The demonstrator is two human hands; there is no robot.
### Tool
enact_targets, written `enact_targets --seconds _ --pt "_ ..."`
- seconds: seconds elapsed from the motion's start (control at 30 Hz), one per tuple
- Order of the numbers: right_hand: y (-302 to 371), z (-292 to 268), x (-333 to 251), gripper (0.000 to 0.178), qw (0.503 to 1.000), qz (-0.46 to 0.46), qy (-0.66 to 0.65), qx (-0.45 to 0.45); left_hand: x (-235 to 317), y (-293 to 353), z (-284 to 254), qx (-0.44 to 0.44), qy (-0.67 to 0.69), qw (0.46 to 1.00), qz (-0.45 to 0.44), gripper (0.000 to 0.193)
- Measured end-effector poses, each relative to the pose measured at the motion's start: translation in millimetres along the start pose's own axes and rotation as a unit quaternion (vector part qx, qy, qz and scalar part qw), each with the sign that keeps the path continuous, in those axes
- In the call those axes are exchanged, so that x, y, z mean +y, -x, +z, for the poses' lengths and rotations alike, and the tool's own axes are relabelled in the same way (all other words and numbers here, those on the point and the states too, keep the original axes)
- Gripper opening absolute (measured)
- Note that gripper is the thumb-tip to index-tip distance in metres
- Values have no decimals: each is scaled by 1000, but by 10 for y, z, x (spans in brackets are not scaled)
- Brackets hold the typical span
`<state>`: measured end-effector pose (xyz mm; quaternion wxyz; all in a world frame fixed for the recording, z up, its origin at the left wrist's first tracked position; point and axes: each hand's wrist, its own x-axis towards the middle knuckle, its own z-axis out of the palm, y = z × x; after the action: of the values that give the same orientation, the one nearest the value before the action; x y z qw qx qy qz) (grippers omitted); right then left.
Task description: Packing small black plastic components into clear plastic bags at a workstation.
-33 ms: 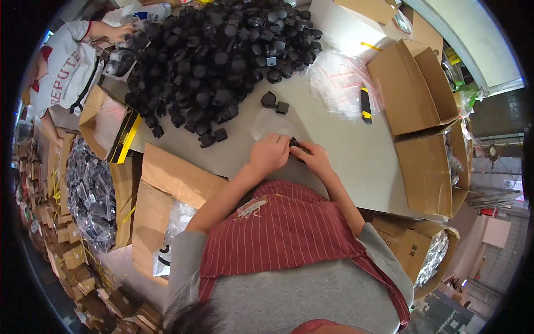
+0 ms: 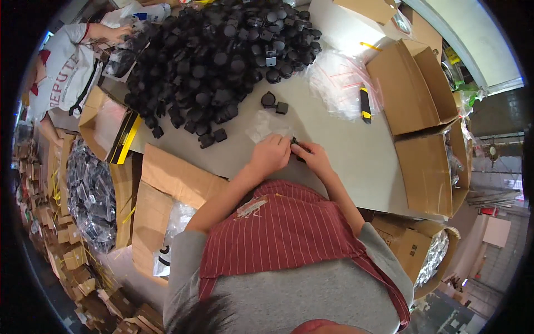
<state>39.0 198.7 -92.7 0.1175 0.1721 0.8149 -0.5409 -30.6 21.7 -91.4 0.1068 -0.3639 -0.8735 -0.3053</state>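
Observation:
Close to my body at the table's near edge, my two hands meet around a small black plastic part [image 2: 295,142]. My left hand [image 2: 271,153] is closed with its fingers curled at the part's left side. From the right, my right hand [image 2: 315,158] pinches it between thumb and fingers. Most of the part is hidden by the fingers. A clear plastic bag [image 2: 266,126] lies crumpled just beyond my left hand. Farther out, a black piece with a round head and a square block [image 2: 268,100] rests on the tabletop, apart from the hands.
A large heap of black parts [image 2: 222,61] covers the far left of the table. Clear bags [image 2: 339,83] and a black-and-yellow utility knife [image 2: 365,104] lie right. Cardboard boxes [image 2: 414,89] line the right edge; an open carton [image 2: 178,172] stands left. Another person's hand [image 2: 114,33] is far left.
The clear bag beyond my left hand has shifted slightly left and looks more crumpled. My left hand has moved a touch to the right; both hands stay on the part.

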Motion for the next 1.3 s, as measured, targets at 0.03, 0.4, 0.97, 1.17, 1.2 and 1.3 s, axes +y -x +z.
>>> enact_targets --seconds 0.03,0.4,0.97,1.17,1.2,1.3 --pt "6 -2 -12 41 1000 0 -1 1 23 -13 -30 15 -30 997 68 23" --pt "153 47 -215 34 994 -8 -90 -58 -57 -12 -10 40 -41 993 108 33" --pt "-28 145 187 39 990 -105 -88 13 -23 55 -28 -2 -52 989 136 46" --pt "-192 234 146 22 970 -157 174 63 -14 77 -57 -10 -1 987 162 35" --pt "-225 262 142 15 955 -175 227 72 -12 77 -70 -9 1 986 164 33" --pt "-287 340 126 11 949 -213 214 90 -22 83 -95 3 4 987 160 32"
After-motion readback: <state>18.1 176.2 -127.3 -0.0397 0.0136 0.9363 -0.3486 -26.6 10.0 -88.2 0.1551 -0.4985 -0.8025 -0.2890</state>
